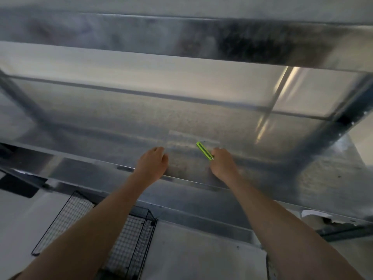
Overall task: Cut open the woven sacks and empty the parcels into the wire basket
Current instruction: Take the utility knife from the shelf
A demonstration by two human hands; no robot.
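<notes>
Two bare forearms run up from the bottom edge twd a big galvanised metal tray (201,126). Nearest, low left, sits the wire basket (129,245), black mesh, on a pale floor just below the tray's front lip; what's inside can't be told, as an arm covers most of it. It's prob. parked there so parcels can drop straight off the edge.

Further up, the left hand (153,162) lies over the lip, palm down, fingers curled together on bare metal, gripping nothing; it reads as a brace while the person leans in. Right hand (223,164) is just beside it, fingers clamped on the butt of a lime-green cutter (204,150), which points up and left across the tray floor. Blade end is too small to tell if it's out.

Beyond the hands, the tray floor is blurred and shiny, w/ a faint pale rectangular patch (191,138) just past the cutter tip, maybe clear film or tape. No sacks or parcels show anywhere, so cutting looks not yet begun or between sacks. Tray's far wall and a cross-beam close the top.
</notes>
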